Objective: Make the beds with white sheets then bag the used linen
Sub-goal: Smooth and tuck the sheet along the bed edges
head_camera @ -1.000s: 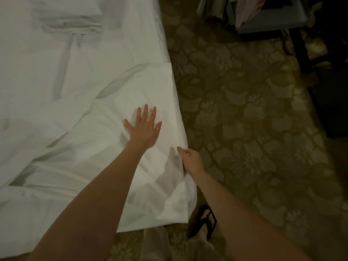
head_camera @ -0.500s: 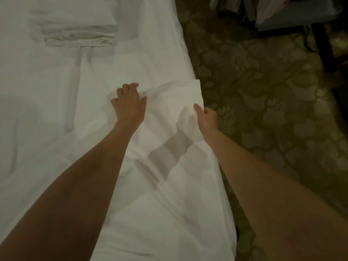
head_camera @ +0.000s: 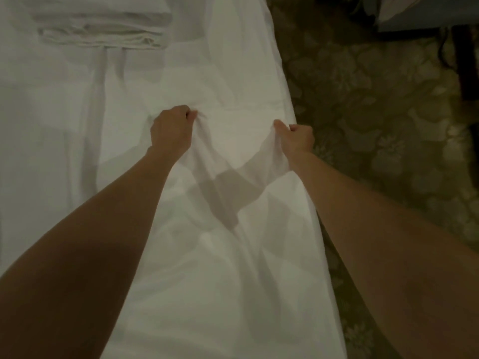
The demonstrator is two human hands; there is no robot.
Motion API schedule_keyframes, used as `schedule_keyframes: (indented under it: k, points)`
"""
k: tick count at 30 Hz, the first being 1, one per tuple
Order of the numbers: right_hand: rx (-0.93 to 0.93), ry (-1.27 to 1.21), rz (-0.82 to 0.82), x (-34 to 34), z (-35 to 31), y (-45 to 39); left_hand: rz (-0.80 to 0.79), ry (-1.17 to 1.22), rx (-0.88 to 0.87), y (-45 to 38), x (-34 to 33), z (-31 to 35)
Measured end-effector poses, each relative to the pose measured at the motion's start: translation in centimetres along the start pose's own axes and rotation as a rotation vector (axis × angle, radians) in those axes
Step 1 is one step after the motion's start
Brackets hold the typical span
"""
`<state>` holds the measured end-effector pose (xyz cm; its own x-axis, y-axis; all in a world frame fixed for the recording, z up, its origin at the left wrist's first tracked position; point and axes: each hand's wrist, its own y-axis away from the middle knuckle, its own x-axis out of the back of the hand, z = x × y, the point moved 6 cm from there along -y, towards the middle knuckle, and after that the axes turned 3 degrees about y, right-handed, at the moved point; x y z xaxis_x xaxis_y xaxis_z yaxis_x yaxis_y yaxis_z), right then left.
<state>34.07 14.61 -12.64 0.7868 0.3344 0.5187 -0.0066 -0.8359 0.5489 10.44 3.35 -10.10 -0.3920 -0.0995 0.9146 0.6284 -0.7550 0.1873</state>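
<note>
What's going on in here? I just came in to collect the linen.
A person is making a bed. Both hands grip one white sheet that lies on the bed: the left hand bunches it further in, and the right hand pinches it near the bed's edge, by the carpet. The cloth between them is lifted and sags. A pile of folded linen lies further up the bed. No bag is in view.
</note>
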Motion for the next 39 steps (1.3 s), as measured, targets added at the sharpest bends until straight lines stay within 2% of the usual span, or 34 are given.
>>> schedule_keyframes:
  k: [5, 9, 12, 15, 20, 26, 31, 35, 37, 39]
  points:
    - [-0.053, 0.012, -0.026, 1.1, 1.1, 1.4, -0.006, 0.151, 0.032, 1.1, -0.1, -1.0]
    - [-0.096, 0.078, -0.049, 3.1, 4.4, 4.2, 0.036, -0.145, -0.037, 5.2, -0.3, -1.0]
    - [-0.127, 0.047, -0.062, 4.8, 8.0, 7.0, 0.091, -0.209, -0.195, 11.3, -1.7, 0.7]
    - [-0.17, 0.042, -0.106, 6.2, 11.5, 10.2, -0.036, -0.16, -0.275, 19.4, -5.2, 2.7]
    - [-0.194, 0.069, -0.162, 8.9, 17.8, 16.2, -0.243, -0.183, -0.189, 29.6, -8.3, 4.2]
    - [-0.174, 0.093, -0.316, 11.3, 23.8, 21.7, -0.263, -0.246, -0.059, 36.1, -9.5, 4.7]
    - [-0.065, 0.204, -0.279, 13.7, 27.1, 23.6, -0.323, -0.269, -0.02, 41.4, -9.8, 4.3]
    - [0.115, 0.31, -0.083, 14.0, 25.2, 24.4, -0.374, -0.071, 0.009, 43.3, -8.0, 2.9]
    - [0.269, 0.404, 0.015, 13.7, 22.8, 25.1, -0.31, 0.098, 0.069, 43.3, -5.8, 1.7]
    - [0.41, 0.448, 0.018, 12.1, 19.7, 26.3, -0.187, 0.264, 0.131, 43.1, -3.4, -0.4]
